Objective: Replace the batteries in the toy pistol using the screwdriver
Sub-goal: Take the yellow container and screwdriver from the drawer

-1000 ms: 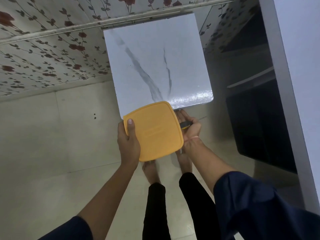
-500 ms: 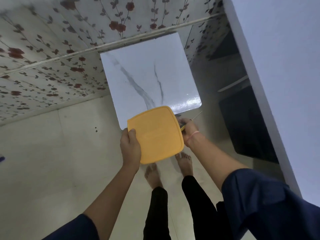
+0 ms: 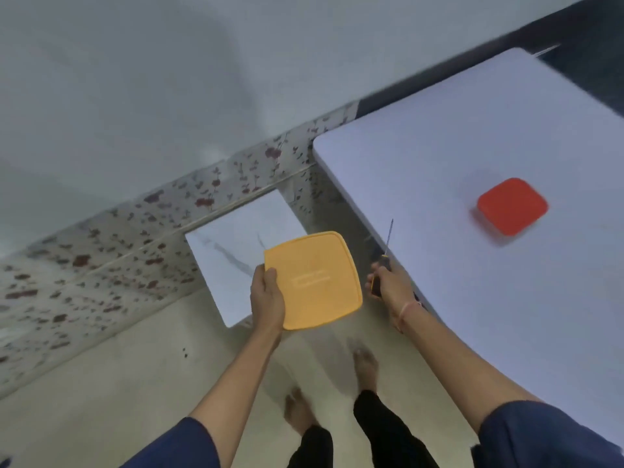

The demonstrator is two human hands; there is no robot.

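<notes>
Preparation stage beside a white counter (image 3: 472,282): left hand (image 3: 268,297) grips a yellow box (image 3: 314,278), right hand (image 3: 390,287) grips the screwdriver (image 3: 385,257), toy pistol not visible; next, probably set both on the counter.

- The wall (image 3: 169,79) is plain pale grey, and it appears blurred.
- Along its foot runs a tile band (image 3: 101,251) with dark red flowers on thin stems.
- The floor (image 3: 101,383) is pale beige.
- A white marble-like surface (image 3: 233,238) with grey veins lies just beside this band.
- At the right stands a white table (image 3: 472,146) with a rounded corner; behind it is a dark area (image 3: 591,35).
</notes>
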